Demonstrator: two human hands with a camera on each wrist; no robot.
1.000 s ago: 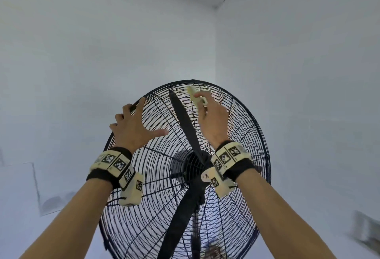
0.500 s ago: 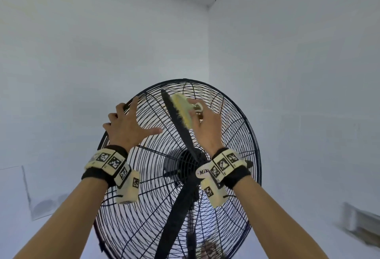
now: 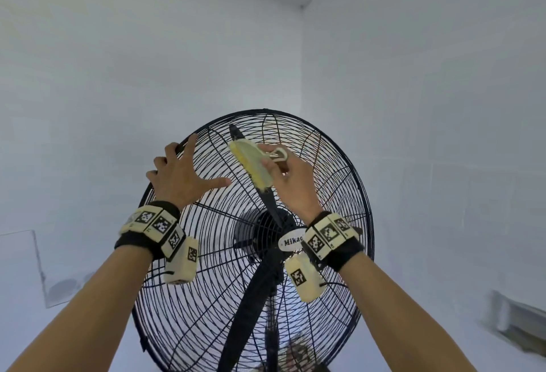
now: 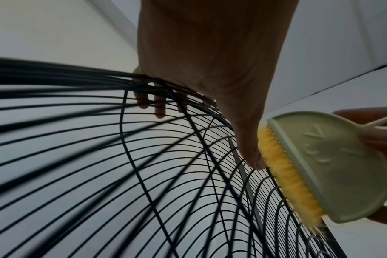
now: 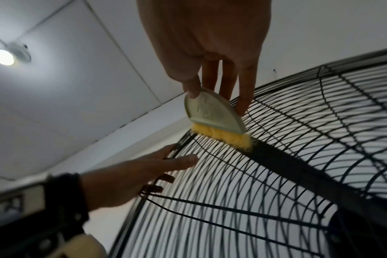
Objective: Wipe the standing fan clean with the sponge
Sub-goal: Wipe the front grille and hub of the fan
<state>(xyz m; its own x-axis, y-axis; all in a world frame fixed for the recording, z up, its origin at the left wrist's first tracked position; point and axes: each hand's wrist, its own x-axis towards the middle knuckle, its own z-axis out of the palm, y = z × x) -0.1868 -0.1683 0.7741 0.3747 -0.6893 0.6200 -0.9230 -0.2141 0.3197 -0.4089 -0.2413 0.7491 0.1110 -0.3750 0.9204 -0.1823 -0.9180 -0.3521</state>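
The black standing fan (image 3: 325,253) fills the lower middle of the head view, its wire guard facing me and a dark blade (image 3: 248,306) behind the wires. The sponge (image 3: 254,164) has a pale green half-round back and a yellow bristly edge. My right hand (image 3: 292,185) pinches it by the back, and the yellow edge presses on the upper guard over the blade. In the right wrist view the sponge (image 5: 212,113) sits under my thumb and fingers. My left hand (image 3: 180,176) grips the guard's upper left rim, fingers hooked over it, thumb lying on the wires (image 4: 252,153).
Two white walls meet in a corner behind the fan. A round ceiling light (image 5: 3,56) glows overhead. A pale low unit (image 3: 517,321) sits at the right wall. An oval label (image 3: 291,242) marks the fan's hub, and the pole (image 3: 270,342) runs down below.
My right hand has drawn the sponge down from the guard's top rim along the wires and turned its flat back toward me. The left hand keeps its hold on the rim.
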